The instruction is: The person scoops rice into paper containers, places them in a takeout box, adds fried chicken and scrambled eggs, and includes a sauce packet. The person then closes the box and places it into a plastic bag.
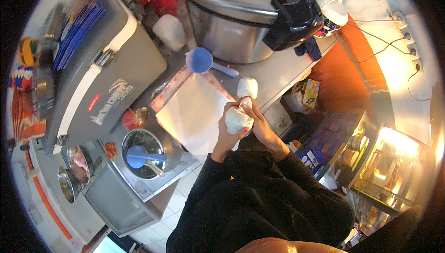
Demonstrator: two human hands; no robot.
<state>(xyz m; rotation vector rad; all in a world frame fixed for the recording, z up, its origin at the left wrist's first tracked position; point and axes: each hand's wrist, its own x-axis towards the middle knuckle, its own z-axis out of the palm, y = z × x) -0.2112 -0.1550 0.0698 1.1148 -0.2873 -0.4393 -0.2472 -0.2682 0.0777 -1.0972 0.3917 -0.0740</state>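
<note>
A rounded bundle wrapped in white paper (238, 120) is held up in front of my body, above the counter's near edge. My left hand (224, 131) is closed around its left side and underside. My right hand (261, 126) is closed at its upper right, with the fingers on a gathered end of the paper. What the paper covers is hidden. Just beyond my hands, a second white wrapped bundle (247, 87) stands on the counter. To the left lies a stack of white paper sheets (192, 107), partly behind my left hand. A blue scoop (199, 60) rests past the sheets.
A large steel rice cooker (227, 35) with a black handle stands at the back. On the left are a grey cool box (109, 74) and a metal pot (174, 153) holding a blue ladle (138, 157). At right are a lit glass cabinet (389, 169) and cables (380, 51).
</note>
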